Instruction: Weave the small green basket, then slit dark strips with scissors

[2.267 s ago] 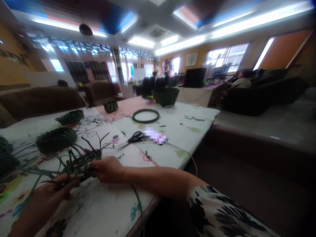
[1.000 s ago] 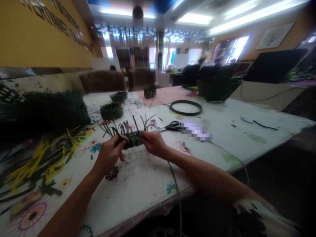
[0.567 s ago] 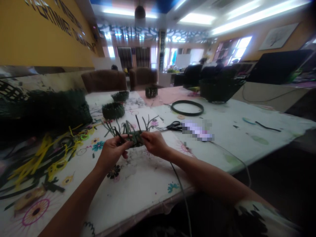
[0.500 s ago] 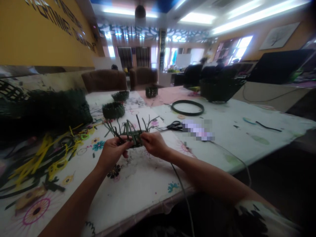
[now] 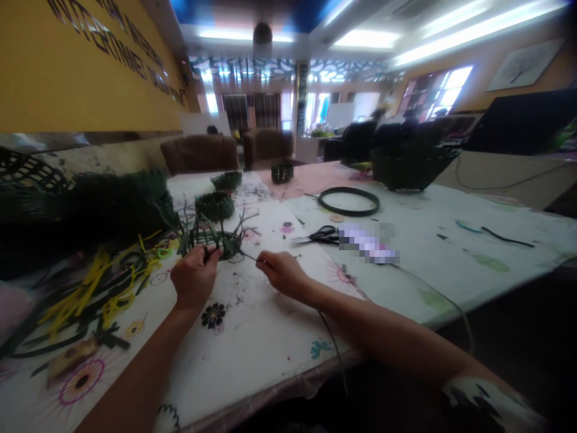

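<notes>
A long table covered in a white sheet (image 5: 252, 343) printed with flowers runs away from the person, and a pink sheet (image 5: 306, 177) lies at its far end. The room beyond has a yellow wall with dark lettering (image 5: 85, 54), bright strip lights, brown armchairs (image 5: 201, 153), and dark chairs with seated people at the far right.

The left hand (image 5: 195, 278) is clenched on the near edge of a woven green strip piece (image 5: 211, 242), which sits just beyond that hand's fingers. The piece's long axis lies roughly crosswise to the table, running left to right from the person's view. Its loose strip ends fan out mostly away from the person, with a few pointing left and right. The right hand (image 5: 283, 270) stands just to the right of the piece, not touching it, with its thumb and forefinger closed on a thin strip (image 5: 249, 255) that runs leftward to the weave.

Left of the left hand lies a tangle of yellow strips (image 5: 92, 288), with a dark heap of weaving (image 5: 90, 210) beyond it. Just past the woven piece sits a woven ring (image 5: 214, 206), and farther off are a small basket (image 5: 226, 180) and another (image 5: 282, 174). Ahead of the right hand lie black-handled scissors (image 5: 322, 236), a pixelated object (image 5: 367, 245), a dark hoop (image 5: 348, 201) and a large basket (image 5: 410, 169). Below the right forearm, a long strand (image 5: 331, 343) hangs over the table edge.
</notes>
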The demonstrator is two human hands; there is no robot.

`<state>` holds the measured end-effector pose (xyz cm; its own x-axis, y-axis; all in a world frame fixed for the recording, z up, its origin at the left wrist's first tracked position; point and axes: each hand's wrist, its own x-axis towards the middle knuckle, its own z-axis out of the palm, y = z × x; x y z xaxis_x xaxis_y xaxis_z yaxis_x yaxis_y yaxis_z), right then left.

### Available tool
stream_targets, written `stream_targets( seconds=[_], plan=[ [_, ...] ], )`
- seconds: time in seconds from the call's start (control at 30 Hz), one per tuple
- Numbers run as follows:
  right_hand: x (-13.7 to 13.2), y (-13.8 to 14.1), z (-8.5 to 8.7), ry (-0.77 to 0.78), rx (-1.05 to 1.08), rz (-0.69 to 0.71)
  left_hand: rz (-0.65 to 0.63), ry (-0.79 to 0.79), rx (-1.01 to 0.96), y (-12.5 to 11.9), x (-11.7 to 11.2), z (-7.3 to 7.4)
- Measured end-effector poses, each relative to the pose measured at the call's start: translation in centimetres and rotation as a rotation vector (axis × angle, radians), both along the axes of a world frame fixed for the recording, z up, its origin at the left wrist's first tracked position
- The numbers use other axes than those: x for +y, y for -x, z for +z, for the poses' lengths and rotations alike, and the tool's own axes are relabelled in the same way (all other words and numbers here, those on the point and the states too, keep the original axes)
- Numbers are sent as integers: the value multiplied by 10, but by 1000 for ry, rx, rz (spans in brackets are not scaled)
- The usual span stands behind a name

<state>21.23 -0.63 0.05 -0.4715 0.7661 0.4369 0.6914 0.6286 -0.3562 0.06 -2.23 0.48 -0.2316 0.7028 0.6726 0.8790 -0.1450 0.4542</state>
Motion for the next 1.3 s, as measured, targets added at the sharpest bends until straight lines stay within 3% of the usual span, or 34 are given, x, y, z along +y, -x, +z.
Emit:
stream_targets(
  seconds=[0.17, 0.37, 0.6, 0.9, 1.1, 1.3],
  plan=[
    [-23, 7, -5, -117, -118, 93, 75, -34, 353, -2, 5, -9],
    [-26, -7, 12, -242, -86, 179, 62, 61, 571, -19, 1, -22],
    [-7, -19, 21, -217, 182, 190, -8, 60, 576, -26, -2, -25],
    [13, -28, 29, 31, 508, 313, -168, 3, 598, -32, -7, -32],
    [20, -31, 28, 145, 601, 372, -266, -14, 537, -35, -11, -33],
    [19, -32, 32, 138, 592, 349, -292, -29, 605, -36, -13, -36]
  ],
)
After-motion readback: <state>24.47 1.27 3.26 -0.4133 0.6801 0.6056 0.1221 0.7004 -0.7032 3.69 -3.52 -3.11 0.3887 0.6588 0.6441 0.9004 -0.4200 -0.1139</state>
